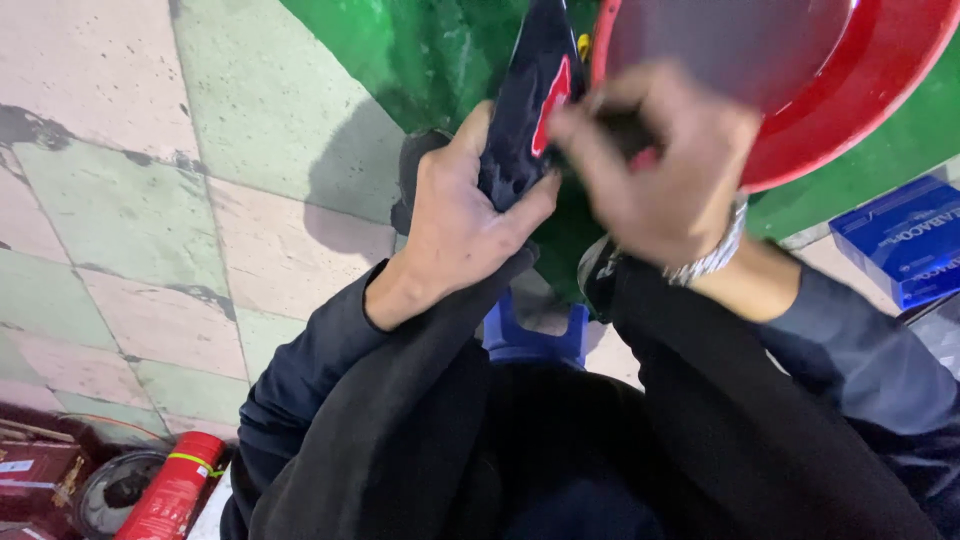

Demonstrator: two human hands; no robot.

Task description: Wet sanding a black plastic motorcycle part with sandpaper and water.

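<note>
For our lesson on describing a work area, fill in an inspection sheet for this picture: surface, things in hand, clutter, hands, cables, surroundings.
Surface: tiled floor of pale pink and green squares, grimy joints; green sheet spread on it.
Things in hand: dark cloth piece with a red patch, gripped from both sides.
Clutter: red basin beside the hands; blue box; red cylinder and a round dark tin at lower left.
Hands: left hand clenched on the cloth; right hand blurred, pinching its upper part, metal wristband on the wrist.
Cables: nothing seen.
Surroundings: blue plastic stool between the knees; dark sleeves and trousers.
</note>
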